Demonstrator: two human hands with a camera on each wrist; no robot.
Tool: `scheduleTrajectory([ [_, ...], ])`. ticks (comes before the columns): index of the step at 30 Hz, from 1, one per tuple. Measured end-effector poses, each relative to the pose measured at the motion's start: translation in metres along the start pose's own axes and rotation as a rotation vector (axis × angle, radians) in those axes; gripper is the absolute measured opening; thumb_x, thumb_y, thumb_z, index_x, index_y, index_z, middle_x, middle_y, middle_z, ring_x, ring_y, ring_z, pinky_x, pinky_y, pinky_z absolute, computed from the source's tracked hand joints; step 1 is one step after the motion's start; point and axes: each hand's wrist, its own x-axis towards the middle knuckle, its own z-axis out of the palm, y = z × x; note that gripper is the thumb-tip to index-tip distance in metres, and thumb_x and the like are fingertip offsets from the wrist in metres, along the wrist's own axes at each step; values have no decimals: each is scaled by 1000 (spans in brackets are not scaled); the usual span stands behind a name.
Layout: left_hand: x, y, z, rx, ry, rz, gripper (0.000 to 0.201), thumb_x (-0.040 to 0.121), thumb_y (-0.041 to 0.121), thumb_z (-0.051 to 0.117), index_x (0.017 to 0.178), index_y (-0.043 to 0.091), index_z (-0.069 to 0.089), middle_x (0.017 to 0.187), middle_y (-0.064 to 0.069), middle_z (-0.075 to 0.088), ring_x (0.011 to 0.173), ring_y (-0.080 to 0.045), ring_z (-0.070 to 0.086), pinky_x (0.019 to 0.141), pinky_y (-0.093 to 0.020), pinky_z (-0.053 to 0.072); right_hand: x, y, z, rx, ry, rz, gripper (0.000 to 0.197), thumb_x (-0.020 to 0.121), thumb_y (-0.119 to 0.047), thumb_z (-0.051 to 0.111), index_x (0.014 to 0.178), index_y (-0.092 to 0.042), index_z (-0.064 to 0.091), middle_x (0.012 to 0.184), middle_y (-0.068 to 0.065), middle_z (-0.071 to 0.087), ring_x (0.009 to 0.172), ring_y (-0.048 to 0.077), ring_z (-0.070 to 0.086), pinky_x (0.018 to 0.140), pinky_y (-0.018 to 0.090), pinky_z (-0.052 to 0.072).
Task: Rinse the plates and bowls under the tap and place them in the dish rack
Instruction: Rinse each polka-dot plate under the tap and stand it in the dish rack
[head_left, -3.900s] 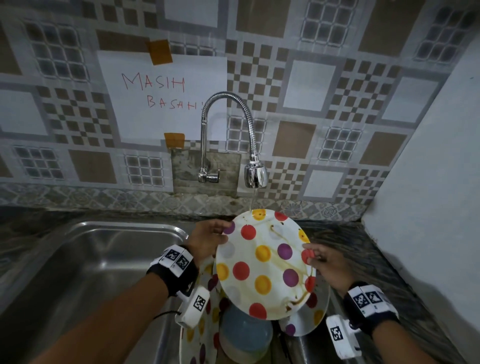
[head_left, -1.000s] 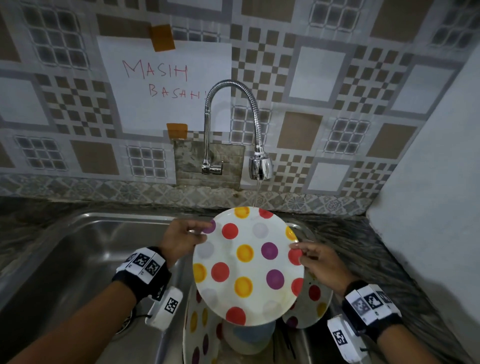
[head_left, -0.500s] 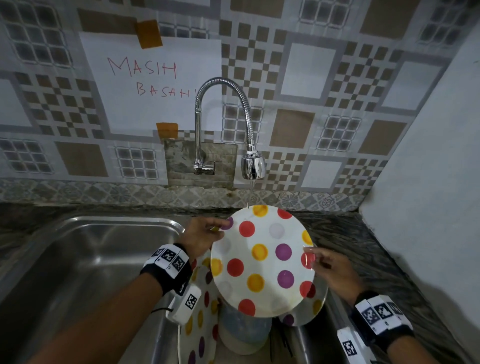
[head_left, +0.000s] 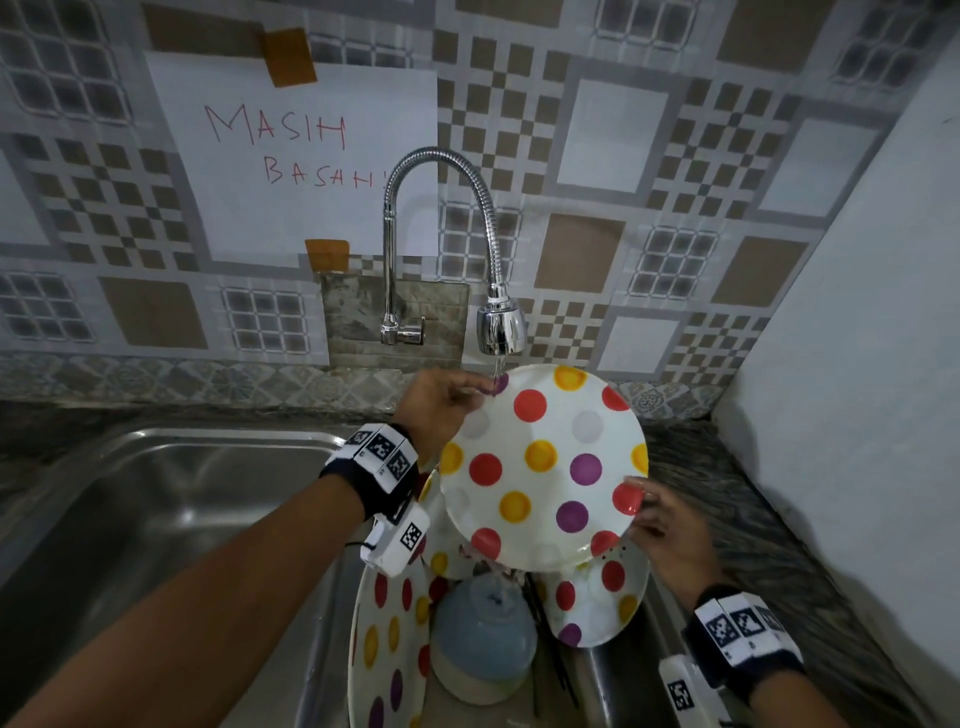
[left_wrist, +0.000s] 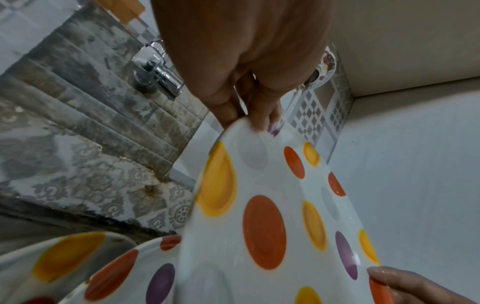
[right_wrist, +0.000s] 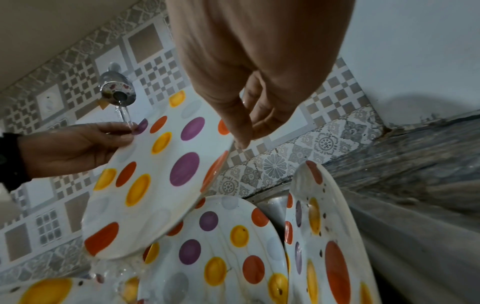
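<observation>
Patterned wall tiles (head_left: 613, 130) back the steel sink (head_left: 171, 499), with a taped paper note (head_left: 291, 156) at upper left. Left to right: my left hand (head_left: 441, 410) pinches the upper-left rim of the spotted plate (head_left: 545, 467); the tap (head_left: 500, 327) runs a thin stream onto that rim right by my fingertips; my right hand (head_left: 670, 535) holds the lower-right rim, thumb on the face. Plate is tilted over the basin and its face looks clean, so I judge this rinse nearly done. Below it, more spotted plates (head_left: 389, 639) and a blue bowl (head_left: 483, 634) wait, one showing specks. No dish rack in view; dark worktop (head_left: 727, 493) at right.
</observation>
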Motion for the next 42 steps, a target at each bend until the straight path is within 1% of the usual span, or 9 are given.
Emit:
scheduleTrajectory([
  [4, 4, 5, -13, 90, 60, -40, 24, 87, -7, 59, 88, 12, 75, 98, -3, 73, 87, -11, 68, 80, -21, 57, 2, -3, 9, 12, -18, -35, 57, 74, 21, 60, 111, -22, 67, 85, 10, 72, 87, 23, 68, 81, 25, 55],
  [12, -6, -35, -62, 186, 96, -73, 52, 82, -11, 63, 66, 37, 76, 82, 17, 73, 89, -7, 69, 89, -28, 53, 7, -24, 38, 136, -97, -113, 40, 73, -1, 70, 93, -34, 76, 101, 0, 74, 99, 21, 69, 88, 33, 54],
  [18, -23, -42, -80, 74, 130, -109, 24, 82, -19, 57, 87, 0, 72, 66, 17, 71, 66, 5, 66, 65, -8, 52, 14, -39, 49, -77, -174, -206, 69, 79, 23, 52, 89, -43, 73, 98, -18, 70, 91, 3, 67, 81, 17, 53],
  [21, -26, -50, -90, 43, 147, -129, 42, 81, -18, 60, 72, 19, 76, 69, 10, 73, 69, 0, 68, 68, -16, 56, 20, -41, 52, -160, -180, -259, 62, 79, 20, 56, 92, -38, 74, 100, -12, 69, 95, 9, 67, 84, 27, 55],
  [24, -31, -57, -100, 66, 92, -138, 26, 80, -15, 64, 92, 5, 74, 87, -16, 68, 86, -22, 64, 85, -35, 54, 25, -48, 55, -165, -164, -294, 50, 78, 20, 59, 88, -26, 76, 100, -13, 63, 93, 4, 63, 82, 23, 55],
  [28, -43, -59, -98, 54, 137, -186, 21, 80, -14, 65, 95, 1, 69, 83, -12, 69, 71, -11, 66, 69, -23, 56, 34, -60, 56, -119, -145, -330, 40, 80, 20, 57, 87, -15, 77, 111, -2, 60, 99, -6, 59, 84, 14, 49],
  [34, -69, -55, -93, -128, 94, -295, 14, 87, 8, 64, 95, 3, 74, 96, -13, 74, 94, -29, 69, 74, -24, 58, 32, -61, 58, 55, -149, -192, 11, 64, -23, 74, 74, -19, 77, 91, 0, 74, 90, 7, 68, 82, 18, 52],
  [40, -87, -67, -94, -433, -41, -336, 76, 71, 59, 70, 116, -2, 62, 116, -22, 66, 110, -34, 64, 91, -34, 55, 35, -47, 56, -142, -156, -71, 17, 89, -4, 60, 91, -20, 66, 83, 0, 69, 71, -4, 61, 64, 2, 43],
  [42, -89, -69, -92, -359, -103, -251, 55, 74, 49, 74, 117, 15, 66, 117, -12, 68, 112, -28, 64, 95, -38, 53, 34, -47, 55, -131, -150, -45, 13, 92, -8, 58, 90, -21, 63, 79, 1, 66, 66, -3, 59, 60, 5, 44],
])
